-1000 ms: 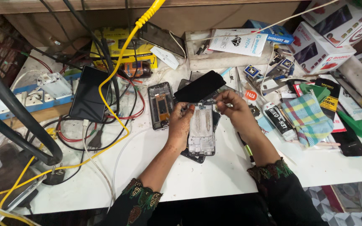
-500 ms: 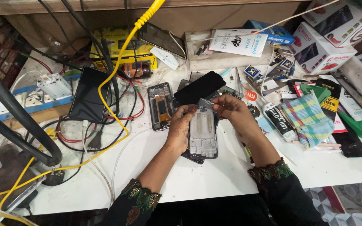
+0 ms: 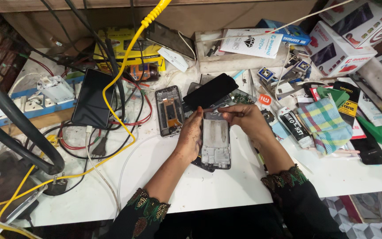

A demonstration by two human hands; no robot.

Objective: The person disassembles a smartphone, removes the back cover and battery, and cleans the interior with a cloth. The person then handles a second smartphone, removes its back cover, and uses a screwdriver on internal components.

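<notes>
A grey phone frame (image 3: 215, 140) lies face up on the white table (image 3: 226, 190) in front of me. My left hand (image 3: 190, 136) grips its left edge. My right hand (image 3: 246, 118) pinches at the frame's top right corner. Just beyond the frame a black phone screen (image 3: 210, 90) rests tilted over other parts. Another opened phone body with an orange flex cable (image 3: 170, 110) lies to the left of my left hand.
A dark tablet (image 3: 93, 97) and tangled red, black and yellow cables (image 3: 111, 95) fill the left. A power strip (image 3: 32, 104) lies at the far left. Boxes (image 3: 345, 40), small packets (image 3: 294, 126), a checked cloth (image 3: 324, 125) and a green tool (image 3: 379, 132) crowd the right.
The phone frame has come down from a raised tilt to lie flat on the table. Both hands have stayed at its upper end.
</notes>
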